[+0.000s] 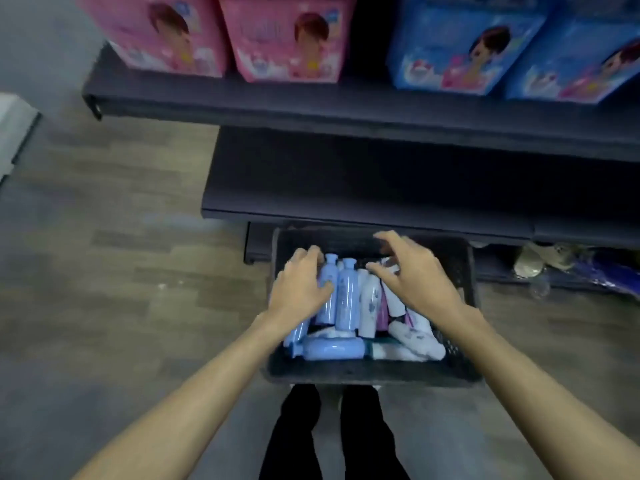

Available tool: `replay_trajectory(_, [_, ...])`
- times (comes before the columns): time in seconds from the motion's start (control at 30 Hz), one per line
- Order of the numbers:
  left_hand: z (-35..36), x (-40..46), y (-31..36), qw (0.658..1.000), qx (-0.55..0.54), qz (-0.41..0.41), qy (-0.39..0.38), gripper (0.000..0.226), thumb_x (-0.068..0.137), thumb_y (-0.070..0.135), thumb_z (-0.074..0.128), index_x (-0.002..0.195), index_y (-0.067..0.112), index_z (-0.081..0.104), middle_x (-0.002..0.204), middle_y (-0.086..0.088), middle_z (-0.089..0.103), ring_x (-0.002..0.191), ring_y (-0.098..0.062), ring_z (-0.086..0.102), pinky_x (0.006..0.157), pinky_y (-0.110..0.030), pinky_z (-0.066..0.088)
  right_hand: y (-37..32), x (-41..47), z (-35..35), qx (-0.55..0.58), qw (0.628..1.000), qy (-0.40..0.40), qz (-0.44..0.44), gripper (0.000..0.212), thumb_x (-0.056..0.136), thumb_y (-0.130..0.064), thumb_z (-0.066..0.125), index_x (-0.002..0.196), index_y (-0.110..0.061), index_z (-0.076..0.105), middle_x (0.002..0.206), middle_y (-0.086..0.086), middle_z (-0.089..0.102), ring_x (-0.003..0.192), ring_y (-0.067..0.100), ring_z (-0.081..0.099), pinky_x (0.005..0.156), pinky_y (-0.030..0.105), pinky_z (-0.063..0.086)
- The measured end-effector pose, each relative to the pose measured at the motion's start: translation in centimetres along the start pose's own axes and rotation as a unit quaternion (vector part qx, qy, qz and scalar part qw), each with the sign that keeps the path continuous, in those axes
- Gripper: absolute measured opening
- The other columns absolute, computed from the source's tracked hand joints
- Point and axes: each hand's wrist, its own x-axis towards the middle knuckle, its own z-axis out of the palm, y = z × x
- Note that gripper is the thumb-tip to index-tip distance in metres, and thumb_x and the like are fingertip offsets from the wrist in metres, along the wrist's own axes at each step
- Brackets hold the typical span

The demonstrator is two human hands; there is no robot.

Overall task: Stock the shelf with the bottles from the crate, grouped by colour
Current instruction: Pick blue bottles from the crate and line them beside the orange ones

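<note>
My left hand (pixel 299 289) curls its fingers round a blue bottle (pixel 327 289) low in the frame. My right hand (pixel 414 271) hovers, fingers spread (holding nothing). Loosely piled bottles could topple inside the crate (pixel 367 374).

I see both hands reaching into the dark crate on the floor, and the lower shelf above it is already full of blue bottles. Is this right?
Not quite. In the head view the lower shelf holds no bottles; it looks bare. The blue bottles are in the dark crate on the floor, with white ones. The left hand and the right hand do reach into the crate.
</note>
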Motion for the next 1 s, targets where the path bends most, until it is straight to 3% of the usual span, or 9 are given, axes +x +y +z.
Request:
replay_trajectory(0.17, [8.9, 0.7, -5.2, 0.995, -0.015, -0.075, -0.059, 0.03, 0.078, 0.021, 0.068, 0.102, 0.013, 0.052, 0.103, -0.007, 0.053, 0.091, -0.033, 0.061, 0.078, -0.047, 0.051, 7.1, 0.0, 8.4, 0.02, 0.993, -0.095, 0.073, 0.046, 0.093, -0.034, 0.066, 0.134, -0.018, 0.052, 0.111, 0.006, 0.063, 0.087, 0.017, 0.063, 0.079, 0.037, 0.053])
replay_trajectory(0.37, [18.2, 2.6, -9.8, 0.987, 0.001, -0.12, -0.108, 0.032, 0.084, 0.028, 0.067, 0.107, 0.015, 0.05, 0.104, -0.003, 0.051, 0.091, -0.026, 0.056, 0.073, -0.038, 0.048, 13.4, 3.4, 18.3, 0.053, 0.969, -0.191, 0.148, 0.052, 0.095, -0.04, 0.064, 0.139, -0.021, 0.044, 0.12, 0.008, 0.062, 0.099, 0.022, 0.063, 0.084, 0.039, 0.054])
replay_trajectory(0.6, [25.9, 7.1, -12.1, 0.984, -0.019, -0.125, -0.125, 0.027, 0.081, 0.021, 0.067, 0.097, 0.012, 0.047, 0.103, -0.01, 0.054, 0.095, -0.032, 0.056, 0.075, -0.04, 0.047, 19.0, 9.1, 25.3, 0.093, 0.953, -0.199, 0.211, 0.061, 0.092, -0.042, 0.067, 0.138, -0.012, 0.041, 0.126, 0.011, 0.058, 0.107, 0.027, 0.061, 0.079, 0.033, 0.052])
replay_trajectory(0.73, [28.4, 8.7, -11.6, 0.985, -0.021, -0.114, -0.124, 0.029, 0.082, 0.021, 0.066, 0.101, 0.007, 0.05, 0.108, -0.014, 0.056, 0.099, -0.034, 0.057, 0.077, -0.04, 0.046, 19.9, 11.1, 28.3, 0.122, 0.934, -0.197, 0.271, 0.065, 0.087, -0.051, 0.069, 0.129, -0.008, 0.043, 0.114, 0.01, 0.06, 0.088, 0.021, 0.059, 0.053, 0.026, 0.041])
replay_trajectory(0.8, [29.1, 8.9, -11.6, 0.985, -0.025, -0.124, -0.114, 0.032, 0.082, 0.021, 0.065, 0.107, 0.006, 0.05, 0.112, -0.013, 0.055, 0.102, -0.034, 0.056, 0.077, -0.039, 0.046, 19.7, 11.7, 29.4, 0.122, 0.933, -0.173, 0.29, 0.069, 0.083, -0.054, 0.072, 0.126, -0.008, 0.045, 0.117, 0.012, 0.061, 0.094, 0.025, 0.061, 0.058, 0.028, 0.043])
replay_trajectory(0.9, [29.6, 8.7, -11.8, 0.986, -0.035, -0.118, -0.111, 0.041, 0.082, 0.018, 0.065, 0.117, 0.006, 0.048, 0.115, -0.012, 0.052, 0.106, -0.034, 0.054, 0.08, -0.04, 0.046, 19.0, 12.4, 30.2, 0.085, 0.935, -0.134, 0.318, 0.08, 0.075, -0.059, 0.077, 0.128, -0.008, 0.045, 0.122, 0.012, 0.059, 0.109, 0.031, 0.061, 0.078, 0.036, 0.052])
replay_trajectory(1.0, [29.7, 8.5, -12.4, 0.986, -0.042, -0.119, -0.114, 0.041, 0.082, 0.017, 0.065, 0.118, 0.007, 0.049, 0.115, -0.011, 0.052, 0.106, -0.032, 0.055, 0.084, -0.042, 0.048, 18.8, 12.6, 30.7, 0.089, 0.929, -0.119, 0.339, 0.081, 0.071, -0.055, 0.08, 0.128, -0.008, 0.047, 0.124, 0.012, 0.058, 0.111, 0.031, 0.061, 0.08, 0.035, 0.05])
